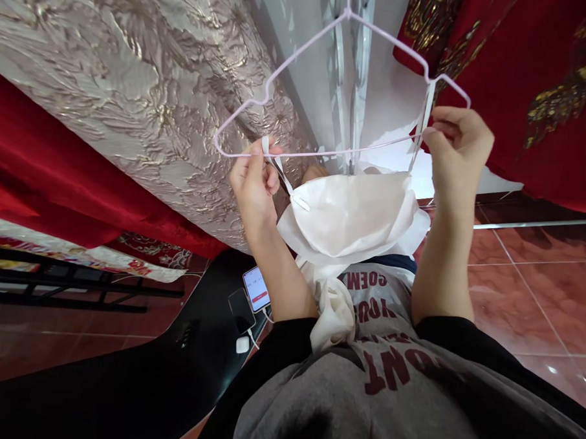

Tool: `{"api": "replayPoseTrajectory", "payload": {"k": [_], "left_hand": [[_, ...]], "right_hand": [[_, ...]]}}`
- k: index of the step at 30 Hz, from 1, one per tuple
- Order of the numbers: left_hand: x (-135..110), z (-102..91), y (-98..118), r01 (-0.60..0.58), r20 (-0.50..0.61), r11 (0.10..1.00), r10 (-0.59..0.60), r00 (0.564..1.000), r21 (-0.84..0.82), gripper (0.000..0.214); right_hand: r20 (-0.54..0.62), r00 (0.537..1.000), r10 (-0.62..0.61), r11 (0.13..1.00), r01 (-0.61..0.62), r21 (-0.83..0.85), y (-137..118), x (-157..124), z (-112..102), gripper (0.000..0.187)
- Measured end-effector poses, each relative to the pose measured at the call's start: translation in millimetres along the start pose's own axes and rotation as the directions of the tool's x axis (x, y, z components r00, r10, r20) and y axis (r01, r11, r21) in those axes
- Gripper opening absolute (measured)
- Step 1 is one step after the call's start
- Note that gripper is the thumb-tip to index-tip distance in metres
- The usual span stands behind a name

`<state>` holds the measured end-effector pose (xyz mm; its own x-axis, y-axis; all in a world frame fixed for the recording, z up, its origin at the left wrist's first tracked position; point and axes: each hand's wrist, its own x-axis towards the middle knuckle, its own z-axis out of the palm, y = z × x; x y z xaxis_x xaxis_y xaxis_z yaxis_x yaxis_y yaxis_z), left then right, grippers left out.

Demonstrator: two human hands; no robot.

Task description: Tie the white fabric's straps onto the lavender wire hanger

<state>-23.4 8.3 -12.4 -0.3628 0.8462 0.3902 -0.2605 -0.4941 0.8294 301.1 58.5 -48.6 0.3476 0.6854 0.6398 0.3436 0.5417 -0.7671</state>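
A pale pink hanger (320,154) spans the space between a person's two bare hands, its peak pointing away from them. The left hand (256,179) is closed on the bottom bar near its left corner, thumb and fingers pinching it together with a thin left strap (285,176) looped there. The right hand (458,149) is pinched at the other end of the bar, thumb beside the right strap (428,109), which runs up to the notch just above that hand.

Between and below the hands hangs a white garment (352,209), its upper edge slightly slack, with a twisted bunch of the same cloth (335,312) falling nearer the wearer's grey shirt (379,353). The cloth looks light, soft and limp, so it likely folds wherever it is not held; the smooth straps may slide along the hanger. The hanger seems light and fairly stiff, though its thin bar could bend if pressed. The best holds appear to be the bar's outer ends, with each strap pinched close to its loop rather than pulled at its seam, which may be delicate.

Beyond the left hand stands embossed pale fabric (134,77); beyond the right, red fabric (537,68) with gold decoration.
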Motion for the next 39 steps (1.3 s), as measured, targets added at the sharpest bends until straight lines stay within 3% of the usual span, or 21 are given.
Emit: {"api": "replayPoseTrajectory", "payload": {"k": [5, 14, 20, 24, 28, 31, 33, 36, 39], "left_hand": [[-1, -0.7, 2, -0.017, 0.008, 0.995, 0.017, 1.000, 0.099, 0.016], [-5, -0.6, 3, -0.051, 0.038, 0.992, 0.047, 0.998, 0.116, 0.023], [1, -9.4, -6, -0.085, 0.052, 0.981, 0.077, 0.996, 0.176, 0.034], [6, -15.6, -8, -0.040, 0.094, 0.981, 0.023, 0.995, 0.188, 0.044], [3, -11.2, -6, -0.057, 0.057, 0.985, 0.048, 0.997, 0.164, 0.033], [-1, -7.2, -4, -0.051, 0.042, 0.973, 0.042, 0.998, 0.224, 0.030], [-2, -6.5, -3, -0.044, 0.039, 0.970, 0.036, 0.999, 0.237, 0.029], [-1, -6.9, -3, -0.069, 0.041, 0.981, 0.063, 0.997, 0.180, 0.030], [-1, -5.8, -3, -0.080, 0.036, 0.985, 0.075, 0.997, 0.153, 0.029]], "right_hand": [[0.130, 0.991, -0.020, 0.998, 0.027, -0.056, -23, -4, -1, 0.041], [0.017, 0.999, 0.034, 0.999, -0.033, -0.038, -48, 7, 11, 0.014], [0.157, 0.987, 0.028, 0.978, 0.006, -0.207, -88, 2, -4, 0.027], [0.193, 0.980, -0.045, 0.997, 0.055, -0.048, -98, 18, 6, 0.023], [0.113, 0.994, 0.014, 0.977, -0.038, 0.208, -86, 43, 23, 0.030], [0.042, 0.992, 0.123, 0.927, -0.130, 0.352, -55, 60, 19, 0.047], [-0.019, 0.990, 0.140, 0.934, -0.126, 0.335, -25, 65, 6, 0.057], [-0.155, 0.985, 0.072, 0.966, -0.031, 0.255, 16, 60, -20, 0.063], [-0.249, 0.969, -0.001, 0.974, 0.058, 0.220, 19, 40, -37, 0.061]]}}
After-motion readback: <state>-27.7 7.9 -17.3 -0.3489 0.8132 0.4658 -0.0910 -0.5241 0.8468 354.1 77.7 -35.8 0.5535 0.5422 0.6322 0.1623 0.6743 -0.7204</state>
